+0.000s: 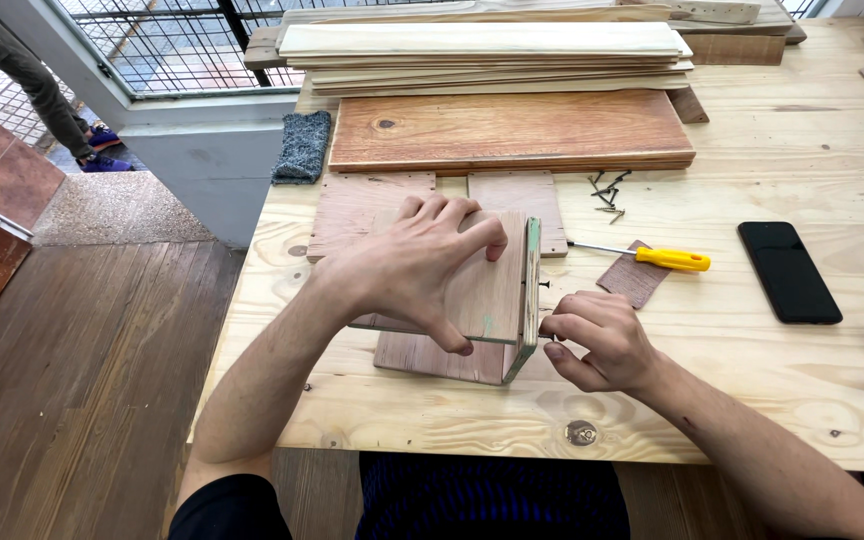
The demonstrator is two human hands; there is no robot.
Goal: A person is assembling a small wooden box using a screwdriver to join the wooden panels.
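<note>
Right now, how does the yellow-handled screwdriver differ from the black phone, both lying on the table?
The screwdriver is long and thin, with a yellow handle and a metal shaft; the phone is a flat, wide black rectangle. The screwdriver lies almost sideways, its handle resting on a small brown wood piece; the phone lies directly on the table, pointing more away from the person. The screwdriver is closer to the right hand. Both lie untouched.

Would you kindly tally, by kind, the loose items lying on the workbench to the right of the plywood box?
Yellow-handled screwdriver: 1
Black smartphone: 1
Brown sandpaper sheet: 1
Pile of dark screws: 1 (single screws too small to count)
Total: 4
The left hand steadies the plywood box; the right hand pinches a small fastener at its side.
</note>
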